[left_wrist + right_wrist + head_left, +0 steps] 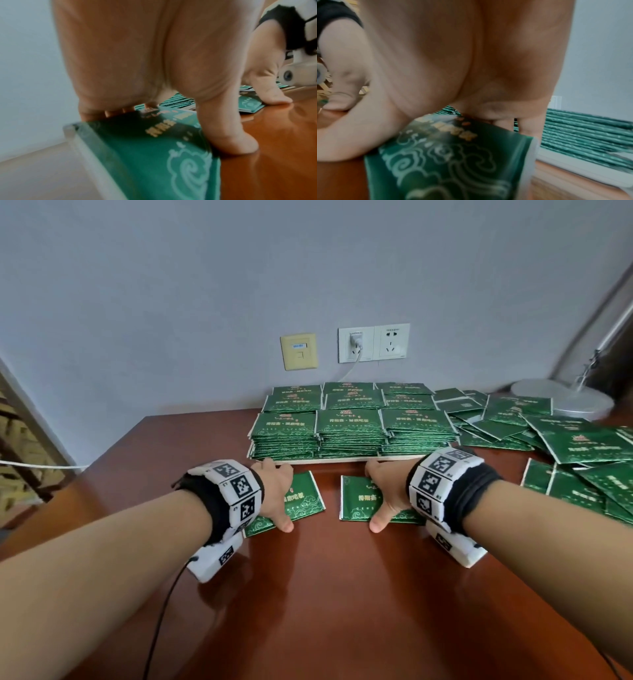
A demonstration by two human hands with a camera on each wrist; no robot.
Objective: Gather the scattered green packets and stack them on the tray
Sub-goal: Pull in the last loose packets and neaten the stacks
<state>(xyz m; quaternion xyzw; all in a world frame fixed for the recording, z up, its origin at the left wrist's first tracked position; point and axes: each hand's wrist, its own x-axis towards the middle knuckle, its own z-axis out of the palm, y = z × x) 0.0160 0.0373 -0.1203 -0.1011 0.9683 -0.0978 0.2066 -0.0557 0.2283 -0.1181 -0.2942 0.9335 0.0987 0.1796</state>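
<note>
Two green packets lie on the brown table just in front of the tray (342, 459). My left hand (277, 494) grips the left packet (305, 498), thumb at its near edge and fingers curled over its far edge. In the left wrist view this packet (154, 155) bows upward. My right hand (380, 494) grips the right packet (356, 501) the same way, and that packet (445, 162) arches under the palm. The tray holds several neat stacks of green packets (349, 426).
Many loose green packets (513, 419) are strewn over the table's right side, up to the near right edge (582, 491). A round lamp base (565, 400) stands at the back right. Wall sockets (373, 342) sit behind the tray. A black cable (161, 611) hangs from my left wrist.
</note>
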